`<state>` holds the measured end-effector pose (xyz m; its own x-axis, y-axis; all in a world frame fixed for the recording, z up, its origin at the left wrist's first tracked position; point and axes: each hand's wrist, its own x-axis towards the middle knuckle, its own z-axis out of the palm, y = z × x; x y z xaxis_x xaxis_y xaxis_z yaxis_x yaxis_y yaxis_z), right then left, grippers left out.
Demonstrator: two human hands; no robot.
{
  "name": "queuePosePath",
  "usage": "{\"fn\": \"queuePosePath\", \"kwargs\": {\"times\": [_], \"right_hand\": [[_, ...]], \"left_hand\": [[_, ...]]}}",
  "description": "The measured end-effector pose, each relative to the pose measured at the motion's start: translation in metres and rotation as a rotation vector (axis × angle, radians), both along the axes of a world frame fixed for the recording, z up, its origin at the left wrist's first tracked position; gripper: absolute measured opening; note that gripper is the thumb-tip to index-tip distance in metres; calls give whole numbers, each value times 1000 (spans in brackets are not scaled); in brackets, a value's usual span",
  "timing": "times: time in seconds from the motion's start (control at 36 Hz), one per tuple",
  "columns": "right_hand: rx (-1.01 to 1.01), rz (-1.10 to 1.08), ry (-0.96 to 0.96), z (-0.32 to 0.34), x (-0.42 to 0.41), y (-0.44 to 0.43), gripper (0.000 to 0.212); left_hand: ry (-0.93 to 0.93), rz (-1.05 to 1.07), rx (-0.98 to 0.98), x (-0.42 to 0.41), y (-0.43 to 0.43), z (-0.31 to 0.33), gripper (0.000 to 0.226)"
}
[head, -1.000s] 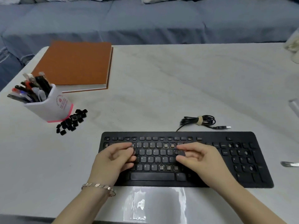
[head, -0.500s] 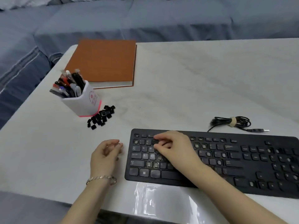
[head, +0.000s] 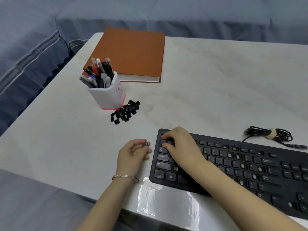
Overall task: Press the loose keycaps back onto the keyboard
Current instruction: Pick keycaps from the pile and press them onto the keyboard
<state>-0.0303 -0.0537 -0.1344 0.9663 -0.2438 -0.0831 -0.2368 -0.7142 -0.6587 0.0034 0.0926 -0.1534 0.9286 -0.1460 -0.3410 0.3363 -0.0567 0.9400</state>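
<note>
Left of the keyboard (head: 250, 165), left hand (head: 135, 154) pinches one keycap (head: 145, 144); right hand (head: 181, 145), fingers curled, bears on far-left keys, grip unclear. More keycaps (head: 125, 112) heaped by pen holder (head: 110, 95). Caps look light, slick; pinch sides.

Left hand (head: 133, 154) pinching, right hand (head: 181, 145) curled

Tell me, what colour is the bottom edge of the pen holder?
Bright pink; the pen holder itself is white. It shows in the head view.

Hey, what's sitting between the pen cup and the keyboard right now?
The pile of loose keycaps, right beside the pen cup, then bare table up to the keyboard, seen in the head view.
</note>
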Motion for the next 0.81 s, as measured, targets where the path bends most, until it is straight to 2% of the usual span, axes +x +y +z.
{"fn": "queuePosePath", "kwargs": {"times": [0.17, 0.36, 0.53, 0.64, 0.72, 0.81], "right_hand": [[-46, -5, 84, 5, 5, 1, 23], [-43, -16, 116, 5, 7, 1, 21], [54, -90, 69, 2, 4, 0, 20], [-10, -53, -50, -6, -10, 3, 22], [15, -1, -81, -8, -16, 2, 26], [125, 7, -136, -5, -20, -6, 29]], "left_hand": [[9, -15, -19, 1, 5, -1, 25], [15, 11, -20, 2, 5, 0, 19], [-35, -24, 172, 10, 0, 0, 29], [-41, -86, 291, 18, -11, 4, 7], [-72, -172, 411, 21, -16, 7, 24], [-81, -235, 477, 21, -20, 8, 27]]}}
